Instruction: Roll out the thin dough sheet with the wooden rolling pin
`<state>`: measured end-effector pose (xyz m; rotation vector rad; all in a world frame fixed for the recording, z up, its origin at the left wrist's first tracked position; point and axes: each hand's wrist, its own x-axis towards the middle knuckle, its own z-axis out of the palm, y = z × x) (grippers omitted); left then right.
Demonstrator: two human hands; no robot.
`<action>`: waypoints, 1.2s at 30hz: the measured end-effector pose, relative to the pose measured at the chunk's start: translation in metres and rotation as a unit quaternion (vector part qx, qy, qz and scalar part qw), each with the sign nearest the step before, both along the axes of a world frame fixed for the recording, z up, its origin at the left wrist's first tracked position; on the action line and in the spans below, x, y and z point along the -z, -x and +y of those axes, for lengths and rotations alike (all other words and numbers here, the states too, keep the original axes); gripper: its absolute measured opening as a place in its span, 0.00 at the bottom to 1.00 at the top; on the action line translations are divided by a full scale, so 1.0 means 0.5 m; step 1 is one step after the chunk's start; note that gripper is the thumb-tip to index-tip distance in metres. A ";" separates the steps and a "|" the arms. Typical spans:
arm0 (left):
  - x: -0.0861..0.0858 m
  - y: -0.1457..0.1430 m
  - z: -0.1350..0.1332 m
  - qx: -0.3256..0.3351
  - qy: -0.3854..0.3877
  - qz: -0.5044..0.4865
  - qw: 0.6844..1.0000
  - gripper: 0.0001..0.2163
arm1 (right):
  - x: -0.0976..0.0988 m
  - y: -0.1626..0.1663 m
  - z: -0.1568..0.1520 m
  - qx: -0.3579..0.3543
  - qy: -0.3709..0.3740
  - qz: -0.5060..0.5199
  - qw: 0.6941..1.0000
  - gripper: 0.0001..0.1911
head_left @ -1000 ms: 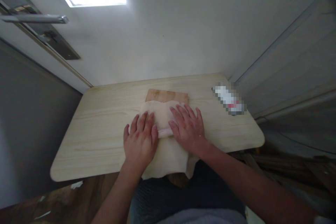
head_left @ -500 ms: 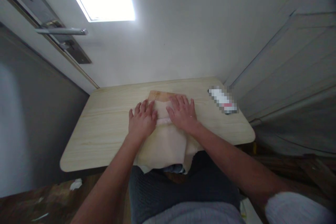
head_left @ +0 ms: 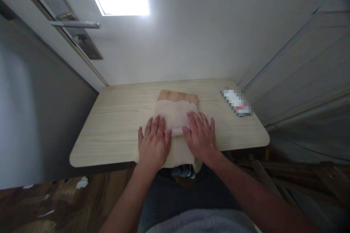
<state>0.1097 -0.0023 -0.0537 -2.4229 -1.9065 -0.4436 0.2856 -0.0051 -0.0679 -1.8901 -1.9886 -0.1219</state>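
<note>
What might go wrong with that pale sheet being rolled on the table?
The sheet, dough by the look, hangs over the near edge of the table; its weight could stretch it or drag it off. The left hand and right hand lie flat on a thin roller, mostly hidden beneath them, so it might slip out sideways.

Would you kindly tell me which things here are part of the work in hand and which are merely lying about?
In use: left hand, right hand, pale pink cylindrical roller, soft beige sheet, brown wooden board.
Lying about: small white-and-red object on the light wooden table, silver metal door handle.
</note>
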 end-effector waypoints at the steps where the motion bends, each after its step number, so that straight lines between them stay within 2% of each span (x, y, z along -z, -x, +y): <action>1: -0.003 -0.001 0.014 0.000 0.001 0.004 1.000 0.25 | -0.001 0.001 0.015 -0.001 -0.001 -0.001 1.000 0.27; 6: -0.014 -0.004 0.099 -0.010 0.013 0.015 1.000 0.26 | -0.008 0.005 0.104 0.005 0.007 -0.007 1.000 0.28; 12: -0.010 -0.001 0.195 0.001 0.052 0.029 0.998 0.26 | -0.019 0.005 0.190 0.007 0.030 -0.018 0.999 0.28; 16: -0.008 0.001 0.238 0.007 0.069 0.027 0.997 0.27 | -0.022 0.004 0.232 0.009 0.054 -0.021 0.998 0.29; 19: -0.011 0.001 0.249 0.007 0.066 0.024 0.997 0.26 | -0.024 0.004 0.247 0.010 0.056 -0.019 0.998 0.29; 24: -0.015 -0.003 0.210 0.004 0.040 0.027 0.999 0.26 | -0.023 0.006 0.214 0.011 0.038 -0.014 0.999 0.28; 30: -0.017 -0.010 0.103 -0.003 -0.011 0.016 1.000 0.24 | -0.013 0.007 0.108 0.008 0.006 -0.004 1.000 0.26; 36: -0.006 -0.013 0.004 0.003 -0.024 0.000 1.000 0.23 | 0.001 0.008 -0.003 0.004 -0.010 0.016 1.000 0.26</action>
